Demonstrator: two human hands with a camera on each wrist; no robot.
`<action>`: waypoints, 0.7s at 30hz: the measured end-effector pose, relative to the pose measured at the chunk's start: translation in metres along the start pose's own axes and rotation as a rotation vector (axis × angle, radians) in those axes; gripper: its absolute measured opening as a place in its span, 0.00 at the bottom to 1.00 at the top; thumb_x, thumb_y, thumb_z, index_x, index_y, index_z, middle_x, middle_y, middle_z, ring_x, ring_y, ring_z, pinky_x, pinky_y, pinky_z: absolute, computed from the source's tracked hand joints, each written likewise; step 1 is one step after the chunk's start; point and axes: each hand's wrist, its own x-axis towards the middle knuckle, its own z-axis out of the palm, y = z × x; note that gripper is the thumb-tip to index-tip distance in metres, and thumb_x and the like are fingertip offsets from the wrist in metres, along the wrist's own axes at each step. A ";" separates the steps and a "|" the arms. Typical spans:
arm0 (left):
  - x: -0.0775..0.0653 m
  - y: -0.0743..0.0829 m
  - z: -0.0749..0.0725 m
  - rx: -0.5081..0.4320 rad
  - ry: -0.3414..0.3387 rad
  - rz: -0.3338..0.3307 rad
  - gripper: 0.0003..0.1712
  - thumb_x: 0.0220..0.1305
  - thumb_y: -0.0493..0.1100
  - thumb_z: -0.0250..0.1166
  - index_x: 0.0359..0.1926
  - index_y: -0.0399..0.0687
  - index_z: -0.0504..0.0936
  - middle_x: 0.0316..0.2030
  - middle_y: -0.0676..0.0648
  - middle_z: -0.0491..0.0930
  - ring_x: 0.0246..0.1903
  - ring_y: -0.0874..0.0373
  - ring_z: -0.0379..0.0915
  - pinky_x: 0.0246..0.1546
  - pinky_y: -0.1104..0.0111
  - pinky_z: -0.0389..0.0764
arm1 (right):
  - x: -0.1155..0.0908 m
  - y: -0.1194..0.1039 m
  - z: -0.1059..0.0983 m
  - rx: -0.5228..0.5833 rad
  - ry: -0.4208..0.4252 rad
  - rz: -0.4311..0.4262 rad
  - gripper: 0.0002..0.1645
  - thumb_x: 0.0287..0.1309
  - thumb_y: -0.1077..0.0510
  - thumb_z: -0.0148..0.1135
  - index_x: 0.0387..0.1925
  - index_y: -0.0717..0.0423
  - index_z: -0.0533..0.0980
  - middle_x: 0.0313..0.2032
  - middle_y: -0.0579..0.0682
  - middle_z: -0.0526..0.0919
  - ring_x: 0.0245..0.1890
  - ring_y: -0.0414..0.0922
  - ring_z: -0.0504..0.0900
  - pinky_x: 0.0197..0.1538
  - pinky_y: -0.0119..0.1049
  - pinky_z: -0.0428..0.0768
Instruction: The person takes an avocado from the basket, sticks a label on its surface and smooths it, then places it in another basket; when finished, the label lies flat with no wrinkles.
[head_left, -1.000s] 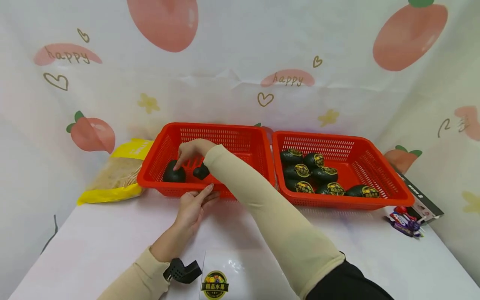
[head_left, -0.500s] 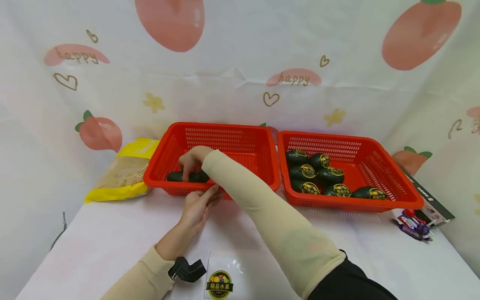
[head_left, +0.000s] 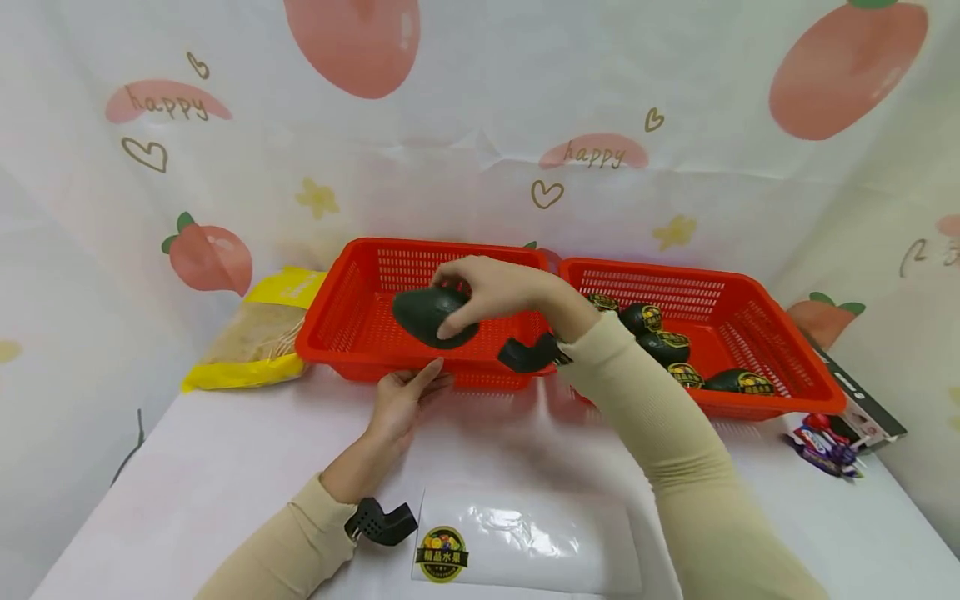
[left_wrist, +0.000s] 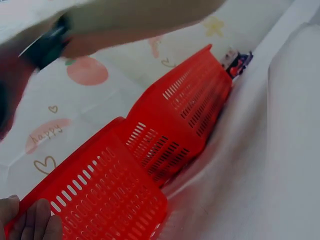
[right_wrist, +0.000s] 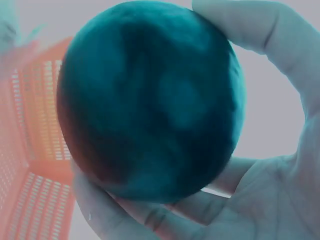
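Note:
My right hand (head_left: 495, 292) grips a dark green avocado (head_left: 420, 315) above the left red basket (head_left: 367, 363), the fruit lying sideways. In the right wrist view, the rounded end of the avocado (right_wrist: 150, 100) fills the middle, with thumb and fingers curled round it. No sticker shows on the sides in view. My left hand (head_left: 397, 404) holds the front rim of the same basket, its thumb at the top edge and its fingers on the outer wall. The left wrist view shows those fingers (left_wrist: 37, 220) against the slotted wall.
A right red basket (head_left: 795, 392) contains several avocados (head_left: 663, 346) with black-and-gold labels. A glossy sheet (head_left: 540, 542) bearing one round sticker (head_left: 442, 554) lies in front. A yellow bag (head_left: 251, 333) stands left; wrapped candies (head_left: 825, 446) and a box (head_left: 862, 408) lie right.
My right hand has gripped the avocado inside the left basket and lifted it up and to the right. The left hand stays on the basket's rim.

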 end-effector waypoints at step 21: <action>-0.006 0.002 -0.006 0.187 -0.068 0.020 0.18 0.64 0.37 0.59 0.49 0.25 0.73 0.30 0.48 0.86 0.33 0.62 0.83 0.48 0.63 0.79 | -0.104 0.097 0.131 0.159 0.135 0.198 0.31 0.40 0.50 0.73 0.47 0.60 0.78 0.38 0.49 0.82 0.35 0.41 0.74 0.38 0.32 0.76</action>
